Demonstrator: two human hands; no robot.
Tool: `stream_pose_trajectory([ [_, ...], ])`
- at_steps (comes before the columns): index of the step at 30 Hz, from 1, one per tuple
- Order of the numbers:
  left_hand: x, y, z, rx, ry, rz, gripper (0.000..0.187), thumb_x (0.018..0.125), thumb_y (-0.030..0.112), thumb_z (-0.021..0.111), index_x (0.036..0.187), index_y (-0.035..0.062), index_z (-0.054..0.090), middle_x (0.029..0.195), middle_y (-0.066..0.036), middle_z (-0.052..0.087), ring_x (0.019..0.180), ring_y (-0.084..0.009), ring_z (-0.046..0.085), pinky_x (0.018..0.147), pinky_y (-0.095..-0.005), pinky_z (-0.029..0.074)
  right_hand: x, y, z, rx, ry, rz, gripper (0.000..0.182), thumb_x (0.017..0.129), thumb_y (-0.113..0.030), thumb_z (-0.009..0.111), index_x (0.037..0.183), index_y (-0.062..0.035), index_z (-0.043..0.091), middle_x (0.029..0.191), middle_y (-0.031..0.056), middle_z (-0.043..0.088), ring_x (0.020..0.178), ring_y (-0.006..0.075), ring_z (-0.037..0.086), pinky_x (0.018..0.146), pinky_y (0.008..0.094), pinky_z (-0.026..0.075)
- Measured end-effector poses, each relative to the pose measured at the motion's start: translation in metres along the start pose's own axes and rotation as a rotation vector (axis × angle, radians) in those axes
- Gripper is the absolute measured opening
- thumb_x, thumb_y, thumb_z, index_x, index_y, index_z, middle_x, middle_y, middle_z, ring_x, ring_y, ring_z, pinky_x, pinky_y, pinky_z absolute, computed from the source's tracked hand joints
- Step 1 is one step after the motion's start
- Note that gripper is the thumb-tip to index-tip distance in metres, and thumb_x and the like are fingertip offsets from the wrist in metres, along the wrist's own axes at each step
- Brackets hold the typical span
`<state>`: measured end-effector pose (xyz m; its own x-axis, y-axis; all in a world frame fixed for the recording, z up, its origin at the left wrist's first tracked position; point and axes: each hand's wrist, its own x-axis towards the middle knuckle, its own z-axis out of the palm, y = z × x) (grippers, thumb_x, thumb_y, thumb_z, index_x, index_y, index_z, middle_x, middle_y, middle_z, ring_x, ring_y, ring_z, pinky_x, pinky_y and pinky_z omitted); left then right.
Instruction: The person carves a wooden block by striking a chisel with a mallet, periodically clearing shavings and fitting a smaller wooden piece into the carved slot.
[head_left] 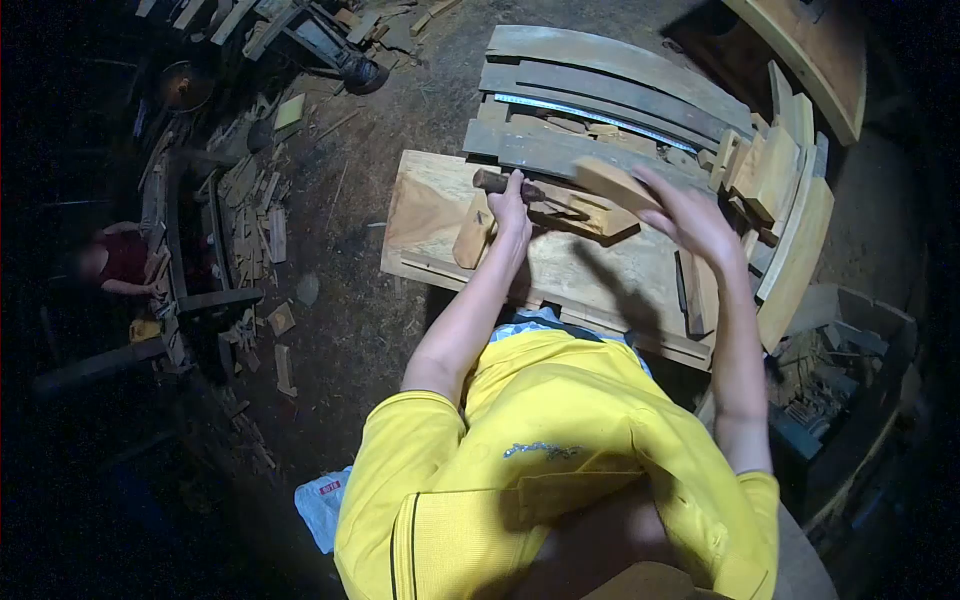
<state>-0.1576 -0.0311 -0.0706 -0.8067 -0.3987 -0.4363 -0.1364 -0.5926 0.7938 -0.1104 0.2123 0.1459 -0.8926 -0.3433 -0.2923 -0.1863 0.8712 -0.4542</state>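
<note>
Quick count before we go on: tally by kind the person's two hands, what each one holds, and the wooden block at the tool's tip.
Hands: 2 (left hand, right hand)
Chisel-like tool, in the left: 1
Flat wooden piece, in the right: 1
Wooden block: 1
Total: 5

A chisel (536,193) with a dark, rounded handle is gripped in the left fingers (512,192), slanting so that its narrow blade meets the upper face of a wooden workpiece (612,226). That piece lies on the counter (425,205) near its far edge, its cut area a brighter orange-tan. A flat, pale wooden block (610,184), slightly blurred, is raised over it, tilted, in the right fingers (668,192).
</note>
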Motion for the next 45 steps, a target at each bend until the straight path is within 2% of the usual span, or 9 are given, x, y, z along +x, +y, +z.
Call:
stream_pose_trajectory([
  [6, -0.022, 0.008, -0.01, -0.053, 0.236, -0.107, 0.021, 0.079, 0.009, 0.065, 0.092, 0.0014, 0.051, 0.082, -0.003, 0.056, 0.067, -0.0116, 0.053, 0.056, -0.0275, 0.045, 0.102, -0.172, -0.002, -0.344, 0.018, -0.585, 0.031, 0.087, -0.02, 0.049, 0.117, -0.0169, 0.049, 0.081, 0.0118, 0.064, 0.078, 0.029, 0.064, 0.061, 0.0394, 0.052],
  [8, -0.013, -0.006, -0.027, -0.068, -0.038, -0.024, 0.034, 0.087, 0.01, 0.052, 0.119, 0.0136, 0.041, 0.115, -0.005, 0.049, 0.108, -0.0211, 0.048, 0.083, -0.0401, 0.045, 0.128, -0.191, 0.027, -0.297, 0.07, -0.832, 0.026, 0.086, -0.022, 0.051, 0.111, -0.0154, 0.055, 0.085, 0.0101, 0.065, 0.08, 0.0277, 0.065, 0.06, 0.0384, 0.053],
  [12, 0.004, -0.034, -0.033, -0.047, 0.057, -0.078, 0.028, 0.089, 0.014, 0.051, 0.115, 0.01, 0.045, 0.108, -0.007, 0.052, 0.102, -0.0203, 0.051, 0.08, -0.0365, 0.047, 0.163, -0.201, 0.065, -0.849, -0.374, -0.59, 0.017, 0.083, -0.022, 0.053, 0.092, -0.0121, 0.064, 0.081, 0.0116, 0.065, 0.076, 0.028, 0.065, 0.057, 0.0386, 0.052],
  [17, -0.028, 0.011, -0.011, -0.164, 0.103, -0.11, 0.027, 0.088, 0.018, 0.053, 0.112, 0.0068, 0.048, 0.104, -0.007, 0.056, 0.093, -0.0199, 0.057, 0.073, -0.0346, 0.05, 0.156, -0.201, 0.054, -0.627, 0.109, -0.986, 0.017, 0.084, -0.02, 0.049, 0.085, -0.0159, 0.066, 0.067, 0.0074, 0.062, 0.065, 0.0247, 0.063, 0.052, 0.0348, 0.048],
  [23, 0.009, -0.025, -0.033, -0.163, -0.03, -0.208, 0.025, 0.093, 0.024, 0.043, 0.111, 0.0075, 0.049, 0.106, -0.008, 0.056, 0.094, -0.0209, 0.057, 0.079, -0.0365, 0.049, 0.147, -0.131, 0.071, -0.544, -0.236, -0.601, 0.035, 0.085, -0.029, 0.052, 0.119, -0.0235, 0.049, 0.082, 0.0107, 0.065, 0.071, 0.0285, 0.064, 0.059, 0.0405, 0.049],
  [29, -0.002, -0.029, -0.026, 0.066, 0.084, -0.251, 0.032, 0.084, 0.02, 0.061, 0.106, 0.0079, 0.042, 0.099, -0.006, 0.054, 0.083, -0.0174, 0.054, 0.07, -0.033, 0.047, 0.033, -0.037, 0.03, 0.535, -0.323, 0.057, 0.053, 0.087, -0.029, 0.052, 0.135, -0.0106, 0.036, 0.112, 0.0209, 0.057, 0.098, 0.0303, 0.058, 0.084, 0.0379, 0.044],
  [33, -0.034, 0.006, 0.0, 0.126, 0.009, -0.183, 0.034, 0.082, 0.023, 0.063, 0.103, 0.0101, 0.04, 0.097, -0.003, 0.051, 0.084, -0.0148, 0.051, 0.072, -0.0339, 0.043, -0.046, 0.112, 0.148, 0.367, 0.396, -0.263, 0.054, 0.088, -0.023, 0.051, 0.136, -0.0079, 0.032, 0.088, 0.0105, 0.061, 0.06, 0.0138, 0.055, 0.055, 0.026, 0.047],
  [37, -0.025, -0.002, 0.008, 0.383, -0.136, 0.067, 0.032, 0.081, 0.022, 0.065, 0.101, 0.0004, 0.052, 0.095, -0.007, 0.058, 0.083, -0.0157, 0.054, 0.074, -0.0311, 0.044, -0.154, 0.111, 0.166, 1.173, 0.153, 0.625, 0.052, 0.092, -0.019, 0.046, 0.139, -0.0116, 0.027, 0.075, 0.0085, 0.058, 0.052, 0.0133, 0.055, 0.046, 0.0246, 0.046],
  [45, -0.068, 0.017, 0.048, 0.603, -0.405, 0.288, 0.036, 0.074, 0.018, 0.074, 0.099, 0.0048, 0.052, 0.085, -0.003, 0.056, 0.076, -0.0111, 0.054, 0.069, -0.0261, 0.045, -0.152, 0.076, 0.215, 1.429, 0.315, 0.747, 0.042, 0.092, -0.026, 0.048, 0.129, -0.0102, 0.036, 0.071, 0.0058, 0.057, 0.048, 0.0114, 0.054, 0.041, 0.0233, 0.046],
])
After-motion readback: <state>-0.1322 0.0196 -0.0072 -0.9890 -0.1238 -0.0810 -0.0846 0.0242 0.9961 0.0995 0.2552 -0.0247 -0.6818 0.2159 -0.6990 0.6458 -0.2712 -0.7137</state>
